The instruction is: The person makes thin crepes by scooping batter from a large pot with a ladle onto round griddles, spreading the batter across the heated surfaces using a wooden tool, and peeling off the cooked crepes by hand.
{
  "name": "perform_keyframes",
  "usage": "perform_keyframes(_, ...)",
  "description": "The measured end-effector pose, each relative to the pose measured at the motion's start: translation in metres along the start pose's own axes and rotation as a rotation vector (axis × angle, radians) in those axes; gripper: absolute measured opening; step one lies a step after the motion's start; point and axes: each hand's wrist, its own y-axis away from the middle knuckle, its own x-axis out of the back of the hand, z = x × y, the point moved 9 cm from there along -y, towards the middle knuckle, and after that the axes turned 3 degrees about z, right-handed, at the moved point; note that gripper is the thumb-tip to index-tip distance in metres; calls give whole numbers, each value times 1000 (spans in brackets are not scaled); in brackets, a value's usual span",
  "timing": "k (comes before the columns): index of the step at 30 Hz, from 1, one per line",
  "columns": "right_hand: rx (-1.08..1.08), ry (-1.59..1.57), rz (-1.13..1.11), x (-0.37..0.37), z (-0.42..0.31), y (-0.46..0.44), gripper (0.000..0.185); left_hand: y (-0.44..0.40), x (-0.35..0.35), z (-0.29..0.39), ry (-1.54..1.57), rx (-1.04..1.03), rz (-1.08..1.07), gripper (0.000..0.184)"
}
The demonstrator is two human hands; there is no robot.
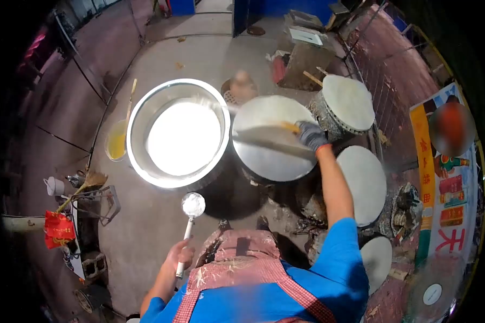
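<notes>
My left hand (180,254) is bare and wrapped round the handle of a ladle (193,205), whose bowl holds something white. The ladle is just below a big metal basin (138,161) with white liquid (184,137) in it. My right hand (310,134), in a grey glove, is closed on a yellowish tool (290,127). It is over the right part of a round flat griddle (272,156), which stands beside the basin. The tool's far end is hard to make out against the pale surface.
More round plates stand at the right: one (348,102) on a drum-like base, another (361,185) below it and a third (376,261) lower down. A container of yellow liquid (116,144) is left of the basin. A printed banner (447,199) hangs far right.
</notes>
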Motion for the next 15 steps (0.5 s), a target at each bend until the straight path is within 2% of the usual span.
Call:
perform_keyframes(1, -58, -7, -7, 24, 19, -20, 24, -3, -7, 1, 19, -17, -13, 19)
perform_keyframes(3, -110, 53, 178, 52, 93, -70, 28, -15, -23, -2, 62, -44, -43, 19)
perform_keyframes(5, 137, 71, 342, 69, 178, -128, 30, -26, -44, -15, 89, -64, -77, 18)
perform_keyframes(7, -134, 274, 302, 122, 257, -144, 34, -41, -59, -26, 147, -112, -126, 27)
perform_keyframes(9, -332, -70, 347, 169, 327, -124, 30, -56, -82, -44, 217, -108, -212, 36)
perform_keyframes(10, -517, -253, 379, 174, 363, -106, 29, -62, -94, -53, 241, -70, -310, 29)
perform_keyframes(12, -892, -617, 448, 171, 429, -53, 27, -74, -119, -67, 259, -132, -314, 27)
perform_keyframes(14, -972, -980, 598, 117, 504, -19, 22, -92, -117, -66, 243, -178, -390, 36)
perform_keyframes(15, -1040, -1123, 650, 78, 543, -5, 22, -99, -124, -69, 247, -179, -362, 36)
